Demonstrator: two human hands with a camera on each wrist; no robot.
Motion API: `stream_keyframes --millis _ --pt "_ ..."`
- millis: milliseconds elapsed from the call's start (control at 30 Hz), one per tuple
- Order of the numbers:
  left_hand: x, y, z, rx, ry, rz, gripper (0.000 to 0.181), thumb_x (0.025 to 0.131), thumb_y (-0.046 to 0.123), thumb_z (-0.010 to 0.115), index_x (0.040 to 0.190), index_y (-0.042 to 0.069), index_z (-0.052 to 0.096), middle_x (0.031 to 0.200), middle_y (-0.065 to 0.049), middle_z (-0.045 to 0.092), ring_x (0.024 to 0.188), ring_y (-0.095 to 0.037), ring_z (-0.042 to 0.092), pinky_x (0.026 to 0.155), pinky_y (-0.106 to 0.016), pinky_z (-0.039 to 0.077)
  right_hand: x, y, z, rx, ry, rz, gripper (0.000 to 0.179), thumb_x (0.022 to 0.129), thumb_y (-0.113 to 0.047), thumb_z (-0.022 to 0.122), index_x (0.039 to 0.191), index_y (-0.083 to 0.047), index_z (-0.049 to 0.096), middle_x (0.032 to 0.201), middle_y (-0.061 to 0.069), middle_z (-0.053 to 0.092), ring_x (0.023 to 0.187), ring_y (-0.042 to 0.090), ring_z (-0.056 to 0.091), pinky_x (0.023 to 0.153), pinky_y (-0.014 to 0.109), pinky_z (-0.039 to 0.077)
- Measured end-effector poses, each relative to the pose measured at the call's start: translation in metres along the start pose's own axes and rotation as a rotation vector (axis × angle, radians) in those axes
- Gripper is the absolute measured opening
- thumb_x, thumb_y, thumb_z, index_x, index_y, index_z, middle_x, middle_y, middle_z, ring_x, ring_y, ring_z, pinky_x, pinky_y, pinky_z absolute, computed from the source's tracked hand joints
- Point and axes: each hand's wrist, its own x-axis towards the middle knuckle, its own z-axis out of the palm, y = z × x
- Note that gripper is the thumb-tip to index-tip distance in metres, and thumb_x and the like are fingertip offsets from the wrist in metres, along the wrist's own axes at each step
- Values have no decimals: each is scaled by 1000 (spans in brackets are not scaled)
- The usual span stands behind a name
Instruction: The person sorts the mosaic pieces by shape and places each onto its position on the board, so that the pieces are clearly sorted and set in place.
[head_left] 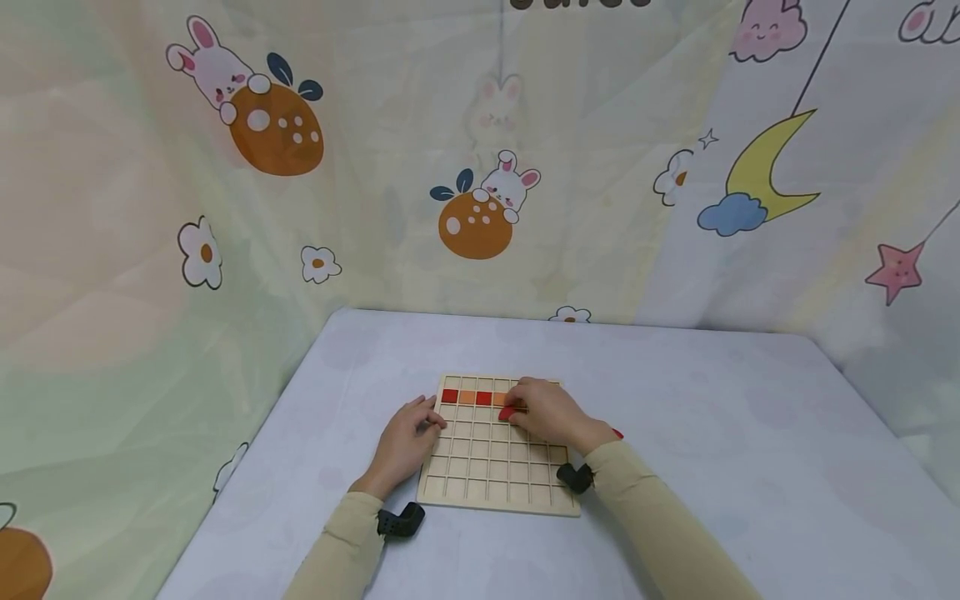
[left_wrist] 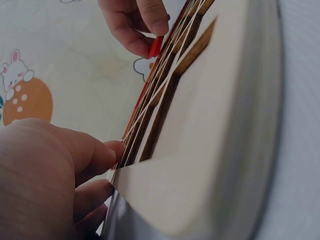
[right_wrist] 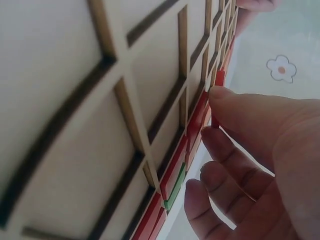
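A pale wooden grid board point(head_left: 480, 468) lies on the table, with red tiles point(head_left: 483, 398) and orange tiles point(head_left: 467, 397) alternating along a row near its far edge. My right hand point(head_left: 551, 412) pinches a red tile point(right_wrist: 216, 107) between thumb and index finger, just over the board near that row. The other fingers of this hand curve loosely below the tile. My left hand point(head_left: 405, 442) rests at the board's left edge, its fingertips touching the rim, as the left wrist view also shows. Part of the row is hidden behind my right hand.
A bit of red point(head_left: 618, 433) shows beside my right wrist. In the right wrist view, a green piece point(right_wrist: 175, 187) is next to red ones. The white table point(head_left: 720, 467) extends around the board, and a patterned cloth point(head_left: 390, 208) hangs behind it.
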Motion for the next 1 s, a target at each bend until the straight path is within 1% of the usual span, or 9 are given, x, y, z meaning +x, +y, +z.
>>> stream_keyframes --millis 333,600,733,1000 --pt "0 -1 -1 7 3 -5 16 91 8 64 82 21 68 146 -11 49 142 -31 34 115 -56 24 5 -1 3 -21 -26 -2 17 87 -22 74 103 -15 73 93 -7 61 78 9 52 73 27 48" --pt "0 1 -1 10 1 -8 15 91 9 64 83 21 68 146 -11 49 142 -31 34 115 -56 25 5 -2 4 -30 -41 -2 19 86 -23 75 104 -16 73 93 -7 61 78 9 52 72 27 48" --pt "0 1 -1 12 -3 -14 15 91 9 64 83 21 68 146 -11 49 142 -31 34 116 -56 24 5 -2 5 -21 -43 8 20 86 -23 76 104 -17 73 93 -9 60 79 9 52 74 26 49" --pt "1 1 -1 12 -1 -6 15 91 8 64 83 21 68 146 -11 49 142 -30 35 117 -54 23 6 -1 6 -11 -27 6 19 85 -20 76 104 -16 72 91 -9 62 82 9 55 79 29 51"
